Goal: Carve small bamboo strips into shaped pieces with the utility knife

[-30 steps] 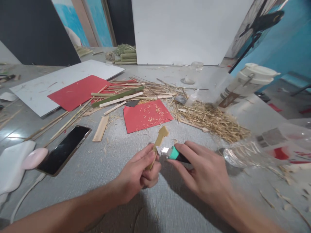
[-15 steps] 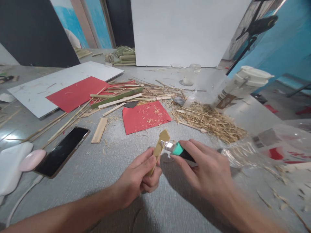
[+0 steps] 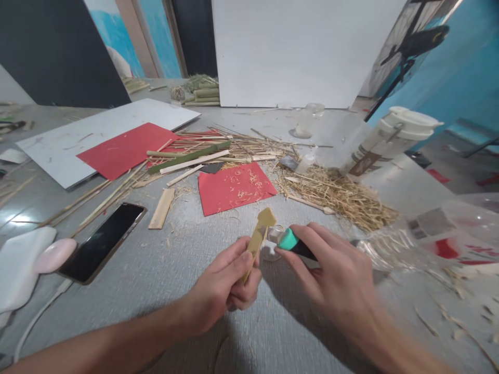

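Observation:
My left hand (image 3: 234, 280) is closed around the lower part of a yellowish bamboo strip (image 3: 257, 241), whose wider, shaped end points up and away. My right hand (image 3: 335, 265) grips a utility knife (image 3: 289, 240) with a green and black handle. The knife's blade meets the right edge of the strip, just below the shaped end. Beyond both hands, a red sheet (image 3: 218, 193) carries thin curled shavings (image 3: 253, 179).
A phone (image 3: 103, 241) and a pink oval object (image 3: 56, 255) lie left. Behind are sticks (image 3: 198, 156), a straw pile (image 3: 335, 197) and a white board (image 3: 58, 150). A plastic bottle (image 3: 440, 234) and a lidded canister (image 3: 385, 140) are right.
The knife blade has shifted slightly down along the strip's edge. Both hands keep their hold, and the whole view has moved a little to the right.

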`<state>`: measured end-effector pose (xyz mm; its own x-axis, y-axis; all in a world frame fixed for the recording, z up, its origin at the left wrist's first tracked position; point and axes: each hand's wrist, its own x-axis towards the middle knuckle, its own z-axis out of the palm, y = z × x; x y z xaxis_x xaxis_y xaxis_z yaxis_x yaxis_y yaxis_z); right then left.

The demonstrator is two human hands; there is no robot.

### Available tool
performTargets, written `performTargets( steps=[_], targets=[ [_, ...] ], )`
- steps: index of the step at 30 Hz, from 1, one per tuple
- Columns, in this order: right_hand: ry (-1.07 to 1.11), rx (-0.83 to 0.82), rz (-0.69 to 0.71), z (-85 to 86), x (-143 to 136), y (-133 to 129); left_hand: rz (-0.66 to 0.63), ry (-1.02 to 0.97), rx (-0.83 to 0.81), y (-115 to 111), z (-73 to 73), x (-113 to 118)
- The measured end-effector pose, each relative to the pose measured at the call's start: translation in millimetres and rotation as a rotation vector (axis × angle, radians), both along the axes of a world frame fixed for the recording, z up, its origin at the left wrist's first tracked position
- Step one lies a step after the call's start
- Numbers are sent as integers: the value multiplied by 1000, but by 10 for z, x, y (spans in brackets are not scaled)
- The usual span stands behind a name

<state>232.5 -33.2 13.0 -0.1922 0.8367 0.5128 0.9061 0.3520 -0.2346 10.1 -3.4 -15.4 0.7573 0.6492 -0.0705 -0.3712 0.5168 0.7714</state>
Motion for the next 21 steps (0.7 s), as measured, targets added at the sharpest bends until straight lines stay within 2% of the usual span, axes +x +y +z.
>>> performTargets(
  steps=[3, 7, 9, 16, 21],
  targets=[
    [77, -57, 35, 6, -23, 4, -27, -19, 4, -5, 0, 6],
    [152, -112, 73, 20, -67, 8, 143, 166, 152, -30, -7, 25],
    [171, -131, 85, 26, -73, 13, 178, 210, 182, -34, -17, 24],
    [214, -217, 207, 39, 28, 75, 19, 58, 53, 4, -59, -18],
    [241, -270, 303, 19, 76, 103, 36, 46, 7, 12, -43, -32]
  ],
)
